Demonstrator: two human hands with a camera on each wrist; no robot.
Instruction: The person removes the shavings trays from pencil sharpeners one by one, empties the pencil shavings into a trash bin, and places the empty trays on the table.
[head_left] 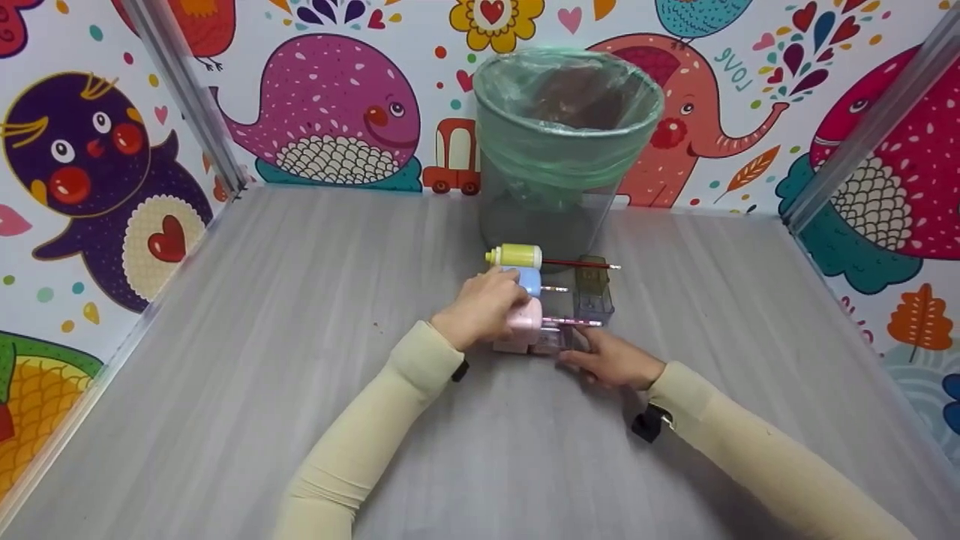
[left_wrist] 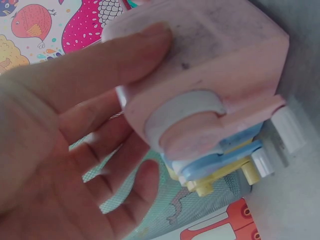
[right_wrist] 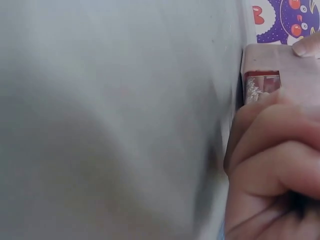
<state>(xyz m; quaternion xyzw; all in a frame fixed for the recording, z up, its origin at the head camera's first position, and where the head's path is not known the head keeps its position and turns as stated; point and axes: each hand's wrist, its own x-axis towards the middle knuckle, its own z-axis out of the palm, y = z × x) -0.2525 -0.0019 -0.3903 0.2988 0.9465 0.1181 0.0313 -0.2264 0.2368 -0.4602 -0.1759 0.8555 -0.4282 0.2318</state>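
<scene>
Three crank pencil sharpeners stand in a row: a pink pencil sharpener (head_left: 529, 321), a blue pencil sharpener (head_left: 529, 281) and a yellow pencil sharpener (head_left: 519, 256). A pencil sticks out of each toward the right. My left hand (head_left: 487, 306) grips the pink one, thumb on its top and fingers round its far side; its crank (left_wrist: 192, 137) shows in the left wrist view. My right hand (head_left: 616, 361) pinches the clear shavings drawer (head_left: 550, 339) low on the pink sharpener's right side. Shavings show behind its window in the right wrist view, where curled fingers partly cover it.
Behind the sharpeners stands a waste bin (head_left: 551, 217) lined with a green bag. Two see-through drawers, a dark one (head_left: 593, 271) and a clear one (head_left: 595, 305), sit right of the sharpeners. Cartoon-printed panels (head_left: 337, 97) border the grey table (head_left: 300, 300).
</scene>
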